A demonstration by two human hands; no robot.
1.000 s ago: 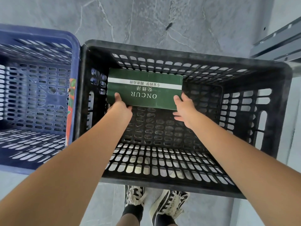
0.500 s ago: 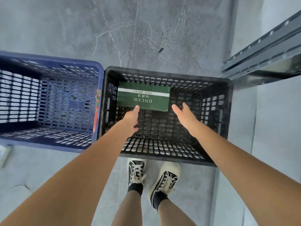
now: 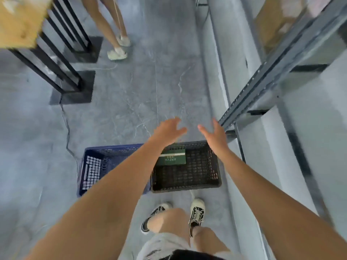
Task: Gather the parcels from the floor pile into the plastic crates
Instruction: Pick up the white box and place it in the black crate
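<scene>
Green and flat, the cardboard parcel with the white stripe (image 3: 173,156) now lies by itself on the bottom of the black plastic crate (image 3: 187,177), up near the far wall. A second ago both hands were down inside that crate, touching the edge of the parcel. Now they have let go and come up high.

The left hand (image 3: 168,129) is above the far rim of the black crate, fingers spread out and a little bent, holding nothing. The right hand (image 3: 214,135) is just beside it, fingers spread too, also holding nothing. The two hands are apart and do not touch each other.

The person has stood up straight, so the crates look small and far below. The blue plastic crate (image 3: 92,169) sits right against the black one, on its left. The left arm hides part of it, and I can see nothing in the part that shows.

So one parcel is put away. I think the person will go for another one next, but I cannot see the floor pile from here. The picture is blurry, so the person may be turning.

Other things in the room: a grey metal shelf rack (image 3: 266,76) on the right, a wooden table with black legs (image 3: 20,21) on the left, and another person's legs (image 3: 110,27) farther off.
</scene>
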